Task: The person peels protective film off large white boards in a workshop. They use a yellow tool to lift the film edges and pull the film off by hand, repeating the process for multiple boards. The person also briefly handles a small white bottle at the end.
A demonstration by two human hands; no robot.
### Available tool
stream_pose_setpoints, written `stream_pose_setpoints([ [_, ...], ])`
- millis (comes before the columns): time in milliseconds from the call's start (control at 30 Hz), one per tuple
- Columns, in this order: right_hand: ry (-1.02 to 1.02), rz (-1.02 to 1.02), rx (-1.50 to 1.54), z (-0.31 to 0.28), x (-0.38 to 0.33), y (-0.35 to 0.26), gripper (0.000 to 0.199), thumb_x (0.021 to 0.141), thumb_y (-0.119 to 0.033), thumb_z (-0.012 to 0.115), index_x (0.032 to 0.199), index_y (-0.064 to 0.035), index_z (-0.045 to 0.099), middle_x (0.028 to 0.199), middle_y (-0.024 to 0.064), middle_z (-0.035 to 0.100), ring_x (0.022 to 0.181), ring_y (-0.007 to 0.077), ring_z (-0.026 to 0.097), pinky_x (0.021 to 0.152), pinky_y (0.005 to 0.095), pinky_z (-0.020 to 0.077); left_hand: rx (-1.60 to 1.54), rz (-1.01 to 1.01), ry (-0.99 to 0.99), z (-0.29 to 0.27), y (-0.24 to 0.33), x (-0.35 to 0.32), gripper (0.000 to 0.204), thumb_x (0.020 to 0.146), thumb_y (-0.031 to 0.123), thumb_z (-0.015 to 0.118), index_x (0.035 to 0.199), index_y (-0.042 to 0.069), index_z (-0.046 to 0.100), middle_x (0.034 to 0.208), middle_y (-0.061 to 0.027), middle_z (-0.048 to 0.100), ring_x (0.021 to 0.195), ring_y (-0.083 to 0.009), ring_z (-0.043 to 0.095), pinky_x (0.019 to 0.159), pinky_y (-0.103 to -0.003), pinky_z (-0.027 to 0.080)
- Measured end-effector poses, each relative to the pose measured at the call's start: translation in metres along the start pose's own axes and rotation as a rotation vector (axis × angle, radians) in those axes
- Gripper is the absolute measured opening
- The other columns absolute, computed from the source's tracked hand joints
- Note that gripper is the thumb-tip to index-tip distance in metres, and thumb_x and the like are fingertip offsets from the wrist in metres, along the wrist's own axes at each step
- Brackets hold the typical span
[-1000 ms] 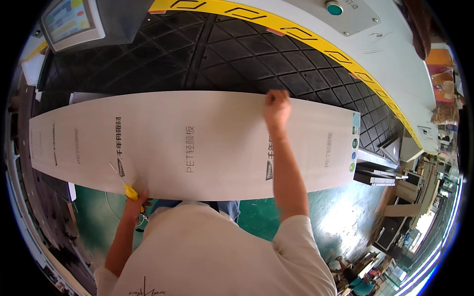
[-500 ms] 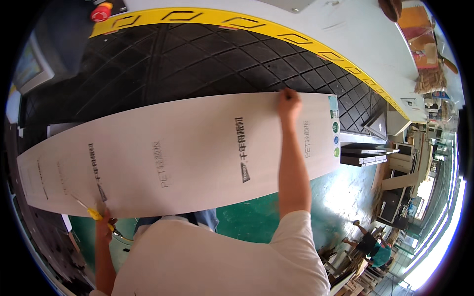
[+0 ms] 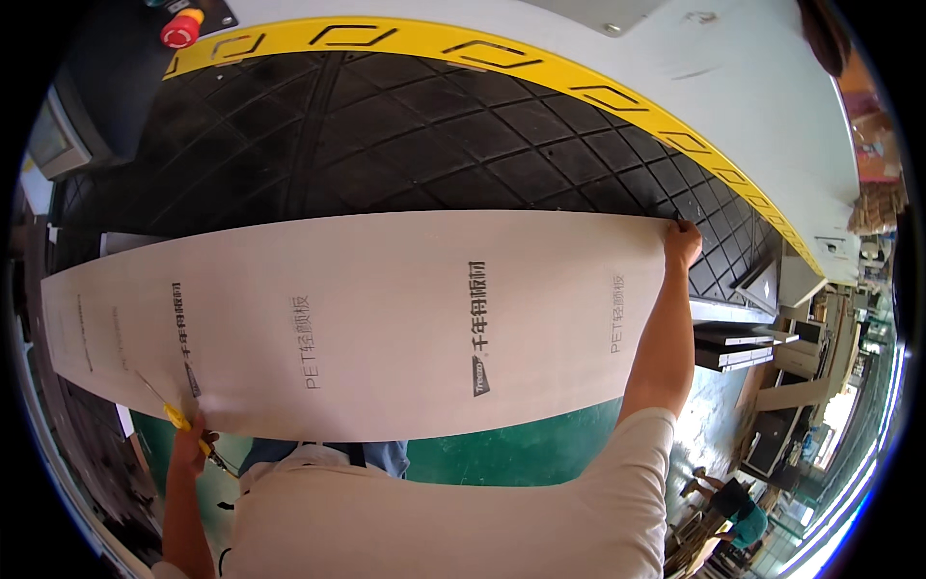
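A long pale board [image 3: 405, 318] printed with dark lettering lies in front of me, reaching across most of the view. At its far right corner, my right hand [image 3: 684, 243] is closed round the edge, the fingertips partly hidden. My right forearm passes over the board's right end. By the near left edge, my left hand [image 3: 193, 449] grips a yellow air blow gun [image 3: 177, 417]. Its thin nozzle points over the board's printed face, and a dark hose trails from its handle.
Beyond the board is a black ribbed machine bed [image 3: 405, 135], bordered by a yellow guard strip [image 3: 357, 35]. A red emergency stop button [image 3: 180, 30] sits at the far left. Dark panels [image 3: 733, 345] are stacked at the right. A person [image 3: 738, 511] bends over at the lower right.
My right hand has slid right along the far edge to the corner. The coloured labels at the board's right end no longer show. My left hand still holds the blow gun.
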State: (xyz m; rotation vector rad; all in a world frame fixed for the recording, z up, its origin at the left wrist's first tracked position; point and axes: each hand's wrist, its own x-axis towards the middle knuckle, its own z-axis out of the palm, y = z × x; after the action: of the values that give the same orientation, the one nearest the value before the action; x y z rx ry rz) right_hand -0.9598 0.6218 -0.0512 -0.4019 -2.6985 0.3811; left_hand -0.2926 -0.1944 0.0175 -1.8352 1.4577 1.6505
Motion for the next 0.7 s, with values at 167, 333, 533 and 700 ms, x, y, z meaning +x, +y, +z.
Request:
stream_pose_setpoints([
  [167, -0.087, -0.230, 0.177, 0.006, -0.063, -0.070, 0.017, 0.087, -0.018, 0.071, 0.091, -0.0015, 0.070, 0.091, 0.0182, 0.070, 0.086, 0.0389, 0.067, 0.076, 0.0452, 0.0524, 0.007, -0.028, -0.030, -0.013, -0.009, 0.009, 0.031, 0.098, 0.040, 0.070, 0.113, 0.016, 0.058, 0.091, 0.0002, 0.067, 0.075, -0.0161, 0.065, 0.062, -0.030, 0.047],
  [333, -0.126, -0.390, 0.329, 0.007, -0.154, -0.186, 0.011, 0.086, -0.011, 0.071, 0.091, -0.0014, 0.070, 0.086, 0.0145, 0.065, 0.079, 0.0345, 0.065, 0.073, 0.0416, 0.0523, 0.105, -0.020, -0.078, -0.014, -0.005, 0.009, 0.035, 0.096, 0.041, 0.072, 0.111, 0.012, 0.061, 0.089, -0.0032, 0.069, 0.075, -0.0176, 0.065, 0.062, -0.031, 0.045],
  [533, -0.147, -0.478, 0.449, 0.005, -0.266, -0.339, 0.004, 0.084, -0.005, 0.069, 0.084, -0.0041, 0.066, 0.082, 0.0141, 0.061, 0.078, 0.0364, 0.062, 0.069, 0.0451, 0.0499, 0.186, 0.091, -0.110, -0.036, 0.000, 0.012, 0.024, 0.095, 0.021, 0.072, 0.110, 0.005, 0.064, 0.088, -0.0049, 0.072, 0.075, -0.0155, 0.068, 0.061, -0.031, 0.047],
  [700, -0.165, -0.559, 0.554, 0.021, -0.366, -0.451, 0.006, 0.082, 0.000, 0.066, 0.083, -0.0053, 0.065, 0.080, 0.0134, 0.065, 0.081, 0.0375, 0.062, 0.075, 0.0466, 0.0528, 0.130, 0.068, -0.172, -0.092, 0.010, 0.034, 0.030, 0.095, 0.027, 0.073, 0.113, 0.007, 0.063, 0.092, -0.0043, 0.072, 0.078, -0.0160, 0.068, 0.061, -0.030, 0.046],
])
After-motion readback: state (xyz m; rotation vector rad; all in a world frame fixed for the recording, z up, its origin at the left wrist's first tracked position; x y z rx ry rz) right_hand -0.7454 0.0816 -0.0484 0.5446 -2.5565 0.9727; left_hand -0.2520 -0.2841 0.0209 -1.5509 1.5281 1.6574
